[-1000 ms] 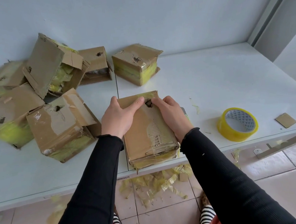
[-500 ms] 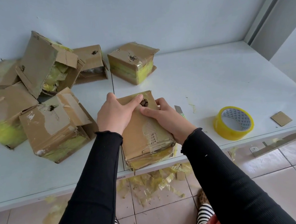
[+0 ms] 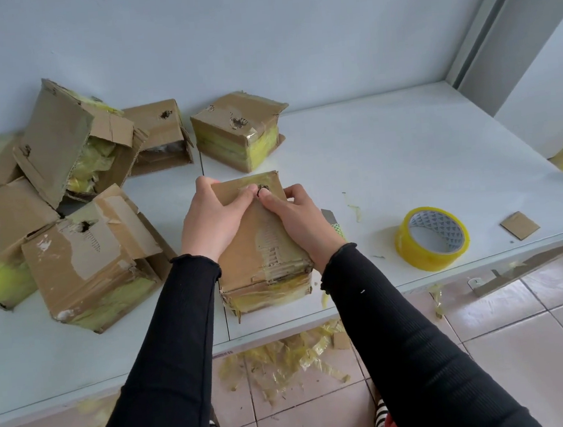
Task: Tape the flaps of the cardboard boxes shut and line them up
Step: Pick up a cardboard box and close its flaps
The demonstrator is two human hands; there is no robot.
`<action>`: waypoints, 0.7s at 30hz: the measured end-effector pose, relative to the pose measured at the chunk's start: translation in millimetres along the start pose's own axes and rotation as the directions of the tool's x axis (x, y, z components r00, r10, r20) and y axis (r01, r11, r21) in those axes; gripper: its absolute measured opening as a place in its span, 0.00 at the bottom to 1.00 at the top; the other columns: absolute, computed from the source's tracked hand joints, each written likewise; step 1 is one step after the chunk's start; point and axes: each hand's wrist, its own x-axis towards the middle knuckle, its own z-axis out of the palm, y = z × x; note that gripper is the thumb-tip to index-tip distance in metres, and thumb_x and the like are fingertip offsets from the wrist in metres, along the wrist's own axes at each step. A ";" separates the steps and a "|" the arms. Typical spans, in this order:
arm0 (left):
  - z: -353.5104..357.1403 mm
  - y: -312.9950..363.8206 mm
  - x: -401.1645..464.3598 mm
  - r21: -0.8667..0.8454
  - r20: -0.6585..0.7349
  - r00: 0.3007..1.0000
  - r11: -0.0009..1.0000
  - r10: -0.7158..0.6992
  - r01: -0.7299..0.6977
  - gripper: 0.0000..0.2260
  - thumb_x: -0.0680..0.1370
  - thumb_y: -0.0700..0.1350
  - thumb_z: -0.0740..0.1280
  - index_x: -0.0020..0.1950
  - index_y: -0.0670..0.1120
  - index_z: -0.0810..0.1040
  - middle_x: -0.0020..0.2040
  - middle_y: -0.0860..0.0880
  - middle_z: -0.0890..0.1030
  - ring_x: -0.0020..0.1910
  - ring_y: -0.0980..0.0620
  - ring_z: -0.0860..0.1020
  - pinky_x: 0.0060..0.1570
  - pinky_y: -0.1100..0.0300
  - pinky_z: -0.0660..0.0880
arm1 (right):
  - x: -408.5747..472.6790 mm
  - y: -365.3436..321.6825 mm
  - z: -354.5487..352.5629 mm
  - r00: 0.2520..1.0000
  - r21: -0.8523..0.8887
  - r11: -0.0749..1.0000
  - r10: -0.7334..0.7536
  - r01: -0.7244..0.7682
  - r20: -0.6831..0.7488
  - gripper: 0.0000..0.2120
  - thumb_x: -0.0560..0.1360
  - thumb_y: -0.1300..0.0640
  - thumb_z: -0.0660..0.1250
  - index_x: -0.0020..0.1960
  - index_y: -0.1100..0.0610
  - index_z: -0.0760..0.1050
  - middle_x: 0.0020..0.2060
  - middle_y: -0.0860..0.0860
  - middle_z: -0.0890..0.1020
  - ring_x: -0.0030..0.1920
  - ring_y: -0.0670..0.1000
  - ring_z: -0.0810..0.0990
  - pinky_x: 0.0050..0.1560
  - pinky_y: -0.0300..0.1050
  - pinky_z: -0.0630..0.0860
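Head view, looking down. Cardboard box at the near edge of a white tabletop, pinned between both hands. Left hand wrapped over the box's left top edge, thumb pressing the top; right hand flat on the right side, fingertips meeting the left thumb beside a small torn hole. Roll of yellow tape well right of the right hand, untouched. Jumble of other boxes left of the left hand; one taped box just beyond the fingertips.

Possible trouble: box overhanging the edge, likely to tip off if pressed; worn flaps may spring open once released for the tape.

Hidden: flap seam under the hands; a small object behind the right wrist, unclear.
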 end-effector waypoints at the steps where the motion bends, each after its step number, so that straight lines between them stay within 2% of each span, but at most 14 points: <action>1: -1.6 -0.7 0.9 0.011 0.027 1.000 1.000 -0.004 0.003 0.33 0.74 0.74 0.65 0.69 0.55 0.65 0.63 0.51 0.78 0.57 0.48 0.79 0.54 0.48 0.79 | 0.5 0.3 -3.3 0.999 -0.016 1.000 0.007 -0.006 0.033 0.24 0.79 0.36 0.66 0.63 0.54 0.72 0.57 0.53 0.83 0.51 0.49 0.85 0.49 0.47 0.84; 3: -7.5 -1.3 0.7 0.022 0.106 0.994 1.000 -0.014 0.011 0.41 0.73 0.77 0.60 0.79 0.56 0.58 0.78 0.49 0.68 0.71 0.45 0.73 0.66 0.45 0.73 | -1.5 -1.1 -17.2 0.999 -0.114 0.994 0.002 0.003 0.041 0.31 0.80 0.31 0.57 0.70 0.54 0.73 0.65 0.50 0.80 0.63 0.49 0.80 0.65 0.50 0.77; 4: -11.4 -0.5 -0.4 0.016 0.134 0.991 1.000 -0.005 0.003 0.44 0.73 0.79 0.58 0.82 0.57 0.54 0.82 0.49 0.60 0.78 0.45 0.65 0.72 0.43 0.67 | -1.7 -0.6 -27.9 0.999 -0.207 0.978 -0.040 0.037 -0.012 0.32 0.81 0.32 0.54 0.71 0.55 0.74 0.67 0.50 0.79 0.66 0.51 0.77 0.68 0.51 0.73; 5: -15.5 1.3 -2.6 0.009 0.142 0.990 1.000 0.018 -0.020 0.45 0.73 0.79 0.56 0.83 0.58 0.51 0.84 0.50 0.54 0.82 0.46 0.57 0.76 0.41 0.60 | -0.2 2.7 -41.2 0.989 -0.344 0.936 -0.113 0.075 -0.092 0.30 0.83 0.36 0.55 0.71 0.57 0.74 0.68 0.53 0.78 0.68 0.54 0.76 0.68 0.50 0.72; 6: -19.5 3.9 -6.0 0.012 0.129 0.990 0.999 0.051 -0.053 0.45 0.74 0.79 0.55 0.84 0.58 0.50 0.85 0.50 0.50 0.83 0.48 0.51 0.78 0.40 0.55 | 0.4 8.4 -55.3 0.967 -0.524 0.848 -0.192 0.080 -0.164 0.25 0.84 0.41 0.57 0.71 0.57 0.73 0.68 0.54 0.77 0.67 0.56 0.75 0.65 0.49 0.72; 8: -23.6 10.9 -16.4 0.061 0.067 0.988 0.987 0.141 -0.145 0.40 0.77 0.76 0.55 0.83 0.57 0.53 0.85 0.49 0.48 0.84 0.50 0.45 0.80 0.40 0.49 | -3.1 23.7 -74.8 0.946 -0.819 0.573 -0.257 -0.017 -0.199 0.22 0.83 0.50 0.62 0.73 0.59 0.69 0.66 0.58 0.74 0.66 0.60 0.73 0.62 0.50 0.69; 10: -22.3 20.3 -31.6 0.118 0.015 0.969 0.962 0.247 -0.247 0.32 0.80 0.70 0.59 0.81 0.57 0.61 0.85 0.49 0.49 0.84 0.51 0.45 0.81 0.43 0.49 | -8.2 40.2 -77.6 0.958 -0.921 0.382 -0.228 -0.075 -0.172 0.23 0.81 0.54 0.63 0.73 0.61 0.65 0.63 0.60 0.73 0.62 0.62 0.73 0.60 0.51 0.69; 11: -19.7 25.6 -40.5 0.125 0.001 0.954 0.946 0.300 -0.298 0.28 0.81 0.67 0.61 0.79 0.58 0.65 0.85 0.50 0.51 0.84 0.52 0.45 0.81 0.45 0.49 | -10.7 45.9 -74.8 0.962 -0.931 0.359 -0.222 -0.069 -0.157 0.23 0.81 0.57 0.62 0.73 0.61 0.64 0.62 0.61 0.74 0.61 0.62 0.73 0.59 0.52 0.70; 13: -10.6 36.6 -60.4 0.113 0.002 0.922 0.916 0.387 -0.385 0.22 0.82 0.62 0.64 0.74 0.57 0.70 0.84 0.51 0.55 0.83 0.53 0.48 0.79 0.50 0.49 | -14.8 50.8 -68.7 0.964 -0.918 0.397 -0.239 -0.011 -0.115 0.23 0.80 0.63 0.60 0.74 0.61 0.61 0.62 0.62 0.75 0.61 0.63 0.75 0.57 0.52 0.71; 15: 3.1 48.0 -80.8 0.087 0.025 0.891 0.887 0.453 -0.453 0.18 0.83 0.58 0.65 0.72 0.56 0.72 0.82 0.52 0.60 0.82 0.55 0.52 0.77 0.55 0.51 | -20.3 46.7 -69.5 0.959 -0.861 0.508 -0.253 0.018 -0.130 0.21 0.79 0.68 0.58 0.72 0.62 0.65 0.63 0.62 0.76 0.60 0.63 0.76 0.56 0.52 0.72; 18: 25.9 64.9 -103.5 0.024 0.039 0.844 0.843 0.536 -0.537 0.16 0.83 0.50 0.66 0.71 0.52 0.74 0.76 0.53 0.68 0.78 0.56 0.58 0.71 0.65 0.53 | -35.3 31.4 -87.2 0.930 -0.716 0.697 -0.287 0.036 -0.232 0.14 0.79 0.67 0.58 0.63 0.62 0.72 0.60 0.59 0.75 0.52 0.60 0.76 0.46 0.47 0.67; 21: 51.5 79.9 -106.8 0.011 0.119 0.823 0.828 0.555 -0.560 0.15 0.84 0.46 0.63 0.71 0.49 0.73 0.71 0.53 0.73 0.73 0.55 0.66 0.66 0.67 0.59 | -57.4 20.0 -120.5 0.847 -0.637 0.767 -0.391 0.083 -0.361 0.09 0.79 0.66 0.59 0.59 0.61 0.71 0.53 0.57 0.75 0.46 0.58 0.73 0.42 0.45 0.60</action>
